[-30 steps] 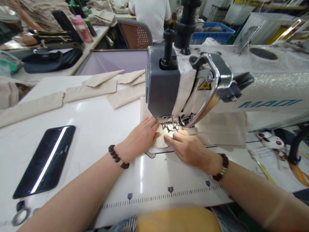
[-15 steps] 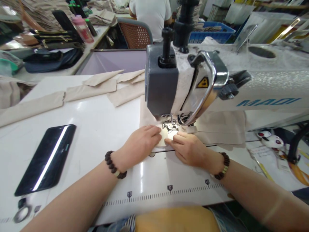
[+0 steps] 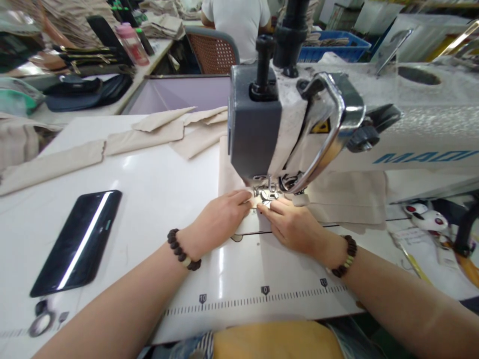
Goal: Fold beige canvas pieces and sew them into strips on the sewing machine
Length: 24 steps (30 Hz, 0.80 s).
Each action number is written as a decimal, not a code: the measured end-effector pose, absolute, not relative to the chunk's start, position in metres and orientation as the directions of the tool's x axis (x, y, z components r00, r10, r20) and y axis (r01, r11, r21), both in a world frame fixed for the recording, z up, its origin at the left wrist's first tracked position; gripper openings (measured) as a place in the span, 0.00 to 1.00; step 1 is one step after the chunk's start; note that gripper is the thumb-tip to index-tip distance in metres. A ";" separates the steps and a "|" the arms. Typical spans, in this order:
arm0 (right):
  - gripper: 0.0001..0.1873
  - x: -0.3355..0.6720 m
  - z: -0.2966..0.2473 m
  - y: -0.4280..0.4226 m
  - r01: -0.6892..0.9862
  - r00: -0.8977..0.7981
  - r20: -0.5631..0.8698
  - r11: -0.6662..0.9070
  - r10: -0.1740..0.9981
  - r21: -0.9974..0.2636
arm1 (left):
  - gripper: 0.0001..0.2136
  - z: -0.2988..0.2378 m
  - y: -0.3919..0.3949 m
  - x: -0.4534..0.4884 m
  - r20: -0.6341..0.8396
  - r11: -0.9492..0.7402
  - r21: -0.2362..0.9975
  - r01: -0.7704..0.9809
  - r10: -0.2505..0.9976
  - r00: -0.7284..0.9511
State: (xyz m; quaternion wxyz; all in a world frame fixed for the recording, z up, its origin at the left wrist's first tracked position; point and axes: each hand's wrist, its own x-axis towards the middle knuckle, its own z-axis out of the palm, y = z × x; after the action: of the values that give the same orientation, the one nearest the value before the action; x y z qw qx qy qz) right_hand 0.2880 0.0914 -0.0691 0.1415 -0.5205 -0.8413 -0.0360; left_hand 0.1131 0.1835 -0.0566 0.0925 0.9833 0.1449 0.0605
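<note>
The right edge crops the sewing machine (image 3: pixel 359 159) — which hides part of the beige cloth (image 3: pixel 346 197).

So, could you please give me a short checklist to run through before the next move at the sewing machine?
1. Left hand at the beige fabric: ok, its fingertips are at the fabric just left of the presser foot.
2. Right hand well away from the presser foot: not ok, its fingertips are right in front of it.
3. Phone out of the hands' way: ok, it lies apart from them, to the left.
4. Loose fabric strips away from the hands: ok, they lie farther back on the table.
5. Needle up or down: cannot tell, too small to make out.
</note>
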 end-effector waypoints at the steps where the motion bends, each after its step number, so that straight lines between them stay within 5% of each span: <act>1: 0.18 0.288 -0.070 0.092 0.891 -0.408 0.280 0.446 0.869 -0.084 | 0.09 -0.057 0.184 0.115 0.093 -0.940 0.203 0.273 0.296 0.951; 24: 0.15 0.285 -0.066 0.093 0.921 -0.341 0.209 0.371 0.916 -0.120 | 0.05 -0.057 0.193 0.122 0.224 -0.937 0.126 0.325 0.346 0.911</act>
State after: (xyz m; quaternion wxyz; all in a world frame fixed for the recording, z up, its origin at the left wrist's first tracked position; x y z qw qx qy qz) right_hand 0.2855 0.0926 -0.0655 0.1211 -0.5609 -0.8189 -0.0096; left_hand 0.1219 0.1934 -0.0568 0.0433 0.9766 0.1718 0.1221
